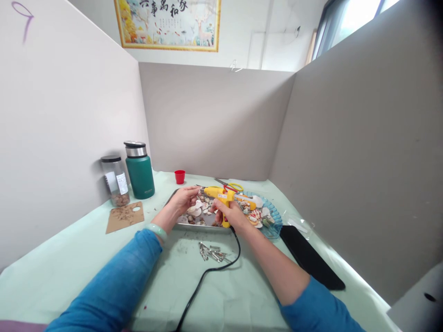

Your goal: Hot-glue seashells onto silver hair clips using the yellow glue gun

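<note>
My right hand (230, 213) grips a yellow hot glue gun (221, 194) by its handle, the nozzle pointing left. Close to that nozzle, the fingers of my left hand (186, 199) are pinched together; whatever they hold is too small to make out. Both hands are over a metal tray (204, 228) with shells (195, 211) and small stones in it. Right of the tray, partly behind my right hand, a blue scalloped glass plate (277, 221) bears more shells. The gun's black cord (204, 273) runs down toward the table's front edge.
Small metal clips (212, 252) lie in front of the tray. Scissors (235, 186) and a red cup (179, 177) are behind. At left stand a green flask (139, 173) and a jar (115, 182) beside brown cardboard (125, 216). A long black object (311, 258) lies right.
</note>
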`<state>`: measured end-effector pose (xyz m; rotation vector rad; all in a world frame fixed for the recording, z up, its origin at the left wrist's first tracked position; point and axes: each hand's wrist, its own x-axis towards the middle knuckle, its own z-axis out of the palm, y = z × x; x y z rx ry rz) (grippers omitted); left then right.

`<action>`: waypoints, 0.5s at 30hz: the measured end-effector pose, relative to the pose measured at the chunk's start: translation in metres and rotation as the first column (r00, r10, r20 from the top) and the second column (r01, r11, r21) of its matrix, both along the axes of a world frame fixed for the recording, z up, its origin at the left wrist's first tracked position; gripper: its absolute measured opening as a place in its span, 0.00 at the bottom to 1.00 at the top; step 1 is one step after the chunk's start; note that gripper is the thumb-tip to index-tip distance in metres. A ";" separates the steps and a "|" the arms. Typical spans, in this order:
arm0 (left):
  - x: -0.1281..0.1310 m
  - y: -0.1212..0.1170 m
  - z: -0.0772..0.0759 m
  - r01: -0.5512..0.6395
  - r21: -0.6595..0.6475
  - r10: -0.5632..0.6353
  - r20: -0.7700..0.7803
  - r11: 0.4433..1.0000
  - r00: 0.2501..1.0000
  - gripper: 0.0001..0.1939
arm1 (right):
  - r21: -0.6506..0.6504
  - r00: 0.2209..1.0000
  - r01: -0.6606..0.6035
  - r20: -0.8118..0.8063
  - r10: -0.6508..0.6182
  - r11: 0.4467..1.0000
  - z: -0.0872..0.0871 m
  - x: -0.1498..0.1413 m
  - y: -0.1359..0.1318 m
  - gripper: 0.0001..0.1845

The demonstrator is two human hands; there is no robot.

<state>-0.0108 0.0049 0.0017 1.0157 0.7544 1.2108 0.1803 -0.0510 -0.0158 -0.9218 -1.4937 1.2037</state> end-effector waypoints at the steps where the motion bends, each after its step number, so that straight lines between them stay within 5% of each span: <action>1: 0.000 -0.001 0.000 0.005 -0.003 -0.005 0.000 1.000 1.000 0.12 | 0.000 1.000 0.001 -0.012 -0.001 1.000 0.000 0.000 0.000 0.21; 15: -0.001 0.002 -0.002 0.002 0.018 -0.002 0.014 1.000 1.000 0.12 | -0.014 1.000 0.014 0.008 -0.014 1.000 0.005 0.000 -0.005 0.21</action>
